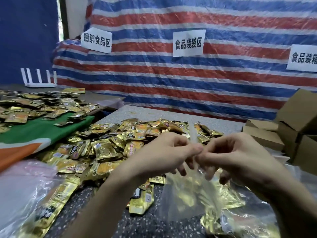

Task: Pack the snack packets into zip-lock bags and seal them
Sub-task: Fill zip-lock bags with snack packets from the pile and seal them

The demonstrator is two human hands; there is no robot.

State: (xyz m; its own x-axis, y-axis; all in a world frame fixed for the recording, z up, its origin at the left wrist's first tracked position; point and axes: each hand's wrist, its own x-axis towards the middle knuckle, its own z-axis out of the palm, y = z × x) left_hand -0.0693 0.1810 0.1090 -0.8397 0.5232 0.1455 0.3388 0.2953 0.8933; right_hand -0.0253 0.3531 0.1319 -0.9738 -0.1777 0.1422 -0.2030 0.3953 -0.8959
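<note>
A clear zip-lock bag (192, 194) with several gold snack packets inside hangs in front of me over the speckled table (140, 220). My left hand (164, 153) and my right hand (235, 155) meet at its top edge, each pinching the zip strip (192, 134) between thumb and fingers, fingertips touching. The strip's free end sticks up between the hands. A heap of gold snack packets (109, 145) covers the table beyond and left of my hands.
More clear bags (34, 194), some filled, lie at the near left. A second heap of packets (34, 105) sits on a green and orange cloth (37, 133). Cardboard boxes (291, 127) stack at the right. A striped tarp (188, 79) with paper signs forms the back wall.
</note>
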